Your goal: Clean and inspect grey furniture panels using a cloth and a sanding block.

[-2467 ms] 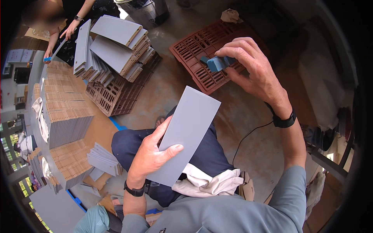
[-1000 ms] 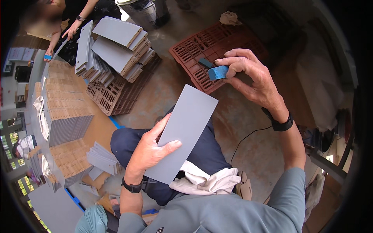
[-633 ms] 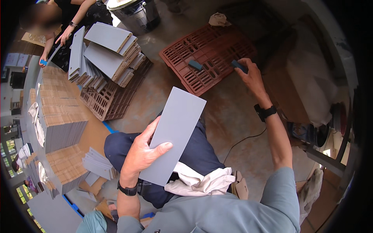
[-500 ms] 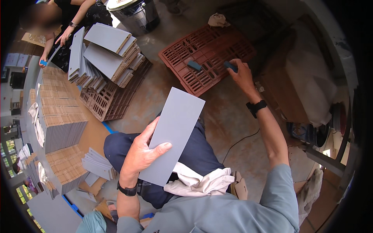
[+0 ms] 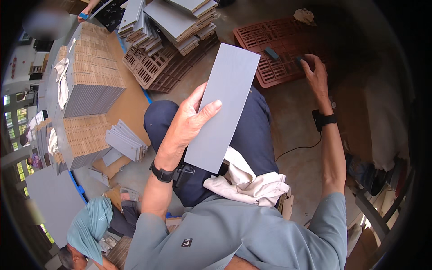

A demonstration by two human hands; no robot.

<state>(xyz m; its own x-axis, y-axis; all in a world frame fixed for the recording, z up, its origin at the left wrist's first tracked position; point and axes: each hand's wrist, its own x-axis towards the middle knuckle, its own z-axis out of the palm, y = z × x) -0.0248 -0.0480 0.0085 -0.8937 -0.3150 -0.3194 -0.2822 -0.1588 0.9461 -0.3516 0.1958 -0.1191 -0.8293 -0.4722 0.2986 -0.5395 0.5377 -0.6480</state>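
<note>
My left hand (image 5: 186, 119) grips a flat grey rectangular panel (image 5: 227, 101) by its left edge, thumb across its face. The panel is tilted above my dark-trousered lap. Over at the right, my right hand (image 5: 317, 74) is closed with its fingertips on a small dark blue block (image 5: 299, 59), above a reddish-brown plastic crate (image 5: 270, 80). A second blue block (image 5: 271, 53) lies on the crate's slatted top. Across my lap rests a crumpled off-white cloth (image 5: 256, 189).
Grey boards (image 5: 173, 18) are piled on another brown crate (image 5: 150, 63) at the far left. Tall stacks of panels (image 5: 92, 96) stand on the left. A co-worker (image 5: 92, 225) bends at the lower left; another person's hand (image 5: 85, 12) holds something blue at the upper left. A thin cable (image 5: 297, 150) lies on the floor.
The whole view has shifted, so the scene sits further right and higher. The co-worker at lower left shows more fully. My hands keep their hold on the panel and the blue block.
</note>
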